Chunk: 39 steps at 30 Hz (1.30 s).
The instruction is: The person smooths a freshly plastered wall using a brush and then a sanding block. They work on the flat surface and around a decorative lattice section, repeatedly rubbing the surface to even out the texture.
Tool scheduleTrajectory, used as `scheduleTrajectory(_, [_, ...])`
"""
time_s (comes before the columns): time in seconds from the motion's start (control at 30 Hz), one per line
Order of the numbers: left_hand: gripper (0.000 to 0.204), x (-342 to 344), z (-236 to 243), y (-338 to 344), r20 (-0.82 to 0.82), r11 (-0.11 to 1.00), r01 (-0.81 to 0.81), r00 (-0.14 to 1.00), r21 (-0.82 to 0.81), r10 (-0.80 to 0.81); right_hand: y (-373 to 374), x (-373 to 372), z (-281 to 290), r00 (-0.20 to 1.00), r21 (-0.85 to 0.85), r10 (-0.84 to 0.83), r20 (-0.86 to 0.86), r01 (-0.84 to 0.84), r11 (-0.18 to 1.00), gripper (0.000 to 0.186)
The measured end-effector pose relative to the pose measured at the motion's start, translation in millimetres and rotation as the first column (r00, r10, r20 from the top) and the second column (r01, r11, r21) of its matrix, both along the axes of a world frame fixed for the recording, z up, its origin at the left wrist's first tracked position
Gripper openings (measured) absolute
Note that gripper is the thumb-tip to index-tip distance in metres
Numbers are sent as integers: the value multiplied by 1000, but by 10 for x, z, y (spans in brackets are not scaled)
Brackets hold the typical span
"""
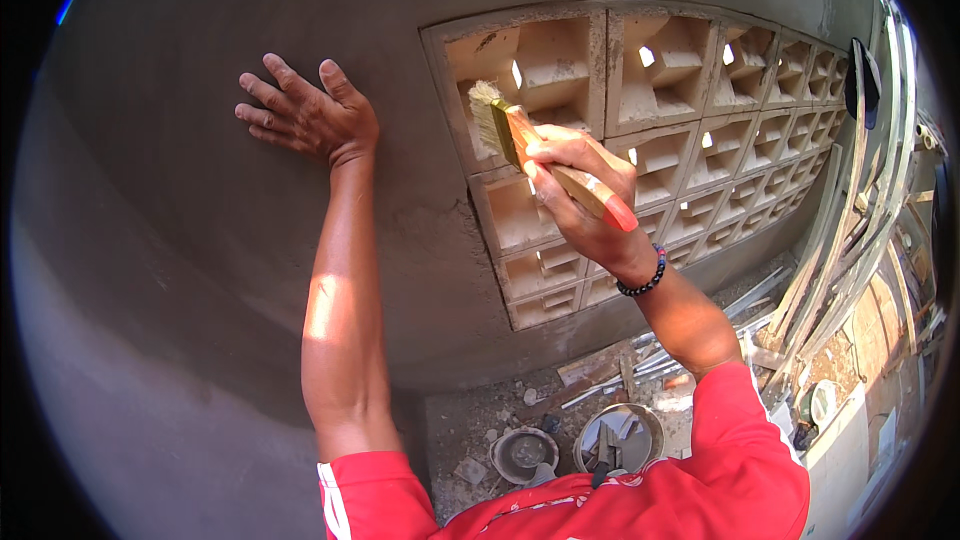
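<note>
My left hand (pixel 305 118) lies flat with fingers spread against a grey plastered wall (pixel 200 270), left of a panel of pale concrete ventilation blocks (pixel 690 120). My right hand (pixel 580 190) grips the orange wooden handle of a wide paintbrush (pixel 515 135). The brush's pale bristles touch the left edge of the upper-left block opening. A dark bead bracelet (pixel 643 283) circles my right wrist. Both arms come out of red sleeves at the bottom.
On the ground below stand a small grey bucket (pixel 523 452) and a larger metal bucket (pixel 620 437) with tools in it, among rubble and scrap. Long metal and wooden strips (pixel 850 240) lean at the right beside the block panel.
</note>
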State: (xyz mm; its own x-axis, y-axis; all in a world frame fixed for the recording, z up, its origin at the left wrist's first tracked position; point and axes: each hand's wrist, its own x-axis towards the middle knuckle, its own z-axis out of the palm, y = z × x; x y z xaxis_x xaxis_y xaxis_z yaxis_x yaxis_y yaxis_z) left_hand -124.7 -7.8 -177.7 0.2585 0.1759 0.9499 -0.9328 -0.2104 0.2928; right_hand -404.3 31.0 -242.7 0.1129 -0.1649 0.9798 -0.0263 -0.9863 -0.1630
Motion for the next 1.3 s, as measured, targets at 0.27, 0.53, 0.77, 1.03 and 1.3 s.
scheduleTrajectory(0.27, [71, -69, 13, 15, -31, 999, -28, 999, 25, 29, -144, 241, 450, 996, -186, -15, 84, 30, 982, 18])
scheduleTrajectory(0.53, [72, -45, -3, 8, -14, 1000, 10, 1000, 27, -10, -185, 400, 505, 992, -151, -120, -46, 112, 982, 18])
scheduleTrajectory(0.77, [72, -77, -21, -25, -4, 999, 46, 999, 7, -46, -32, 290, -59, 926, -5, -176, -334, 185, 983, 8])
scheduleTrajectory(1.03, [68, -16, -26, 61, -30, 1000, -17, 999, -4, 16, 635, -324, -745, 819, 427, 80, -569, 211, 879, 9])
scheduleTrajectory(1.3, [67, -107, -34, 25, -76, 996, 85, 994, -5, -85, 1238, -1197, -1734, 591, 541, 143, -794, 580, 609, 16])
